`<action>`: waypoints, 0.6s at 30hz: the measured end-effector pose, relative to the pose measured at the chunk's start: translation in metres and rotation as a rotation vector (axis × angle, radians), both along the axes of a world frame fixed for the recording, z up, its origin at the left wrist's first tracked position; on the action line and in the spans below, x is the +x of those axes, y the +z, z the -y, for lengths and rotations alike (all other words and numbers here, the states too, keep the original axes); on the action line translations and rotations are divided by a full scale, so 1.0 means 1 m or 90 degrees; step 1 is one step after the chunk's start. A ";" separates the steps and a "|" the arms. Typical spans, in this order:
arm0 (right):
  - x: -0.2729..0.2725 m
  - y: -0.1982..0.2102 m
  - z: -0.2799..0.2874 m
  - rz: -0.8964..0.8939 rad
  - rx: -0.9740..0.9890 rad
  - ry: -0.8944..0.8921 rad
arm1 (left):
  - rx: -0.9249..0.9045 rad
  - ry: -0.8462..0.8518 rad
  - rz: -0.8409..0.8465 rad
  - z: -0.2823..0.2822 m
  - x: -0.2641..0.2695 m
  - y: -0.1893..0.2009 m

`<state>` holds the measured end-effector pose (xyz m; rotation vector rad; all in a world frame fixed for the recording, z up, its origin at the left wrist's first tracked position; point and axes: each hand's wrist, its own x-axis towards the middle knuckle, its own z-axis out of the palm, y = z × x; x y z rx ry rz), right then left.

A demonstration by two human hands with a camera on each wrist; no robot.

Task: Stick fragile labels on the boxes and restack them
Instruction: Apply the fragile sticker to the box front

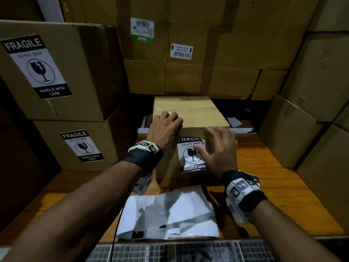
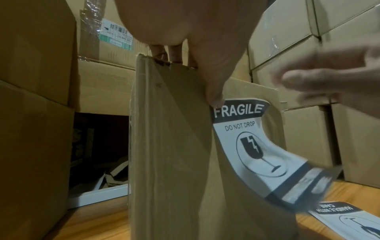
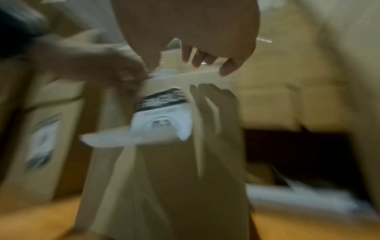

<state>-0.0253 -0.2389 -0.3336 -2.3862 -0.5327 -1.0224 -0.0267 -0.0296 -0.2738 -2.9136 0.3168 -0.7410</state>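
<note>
One small box, one fragile label half stuck to it

On the wooden counter (image 1: pixel 268 167), the small box (image 1: pixel 188 112) has a fragile label (image 1: pixel 191 155) on its near face, lower end curling loose. Left hand (image 1: pixel 164 127) grips its top near edge; right hand (image 1: pixel 219 148) spreads open over the label. Two labelled boxes (image 1: pixel 56 72) stack left of it.
</note>
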 end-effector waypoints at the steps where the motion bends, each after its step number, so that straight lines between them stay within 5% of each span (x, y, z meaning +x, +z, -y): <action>1: 0.001 0.004 -0.007 0.011 -0.071 0.002 | 0.003 0.000 -0.001 0.000 0.000 0.000; 5: 0.013 0.014 -0.018 -0.032 -0.195 -0.053 | 0.007 -0.001 -0.002 0.000 -0.002 0.000; 13: 0.043 0.032 0.013 0.029 -0.155 0.055 | 0.008 -0.007 -0.010 -0.001 -0.002 0.002; 18: 0.027 0.027 -0.001 -0.014 -0.135 0.018 | 0.009 -0.005 -0.006 -0.003 -0.002 0.001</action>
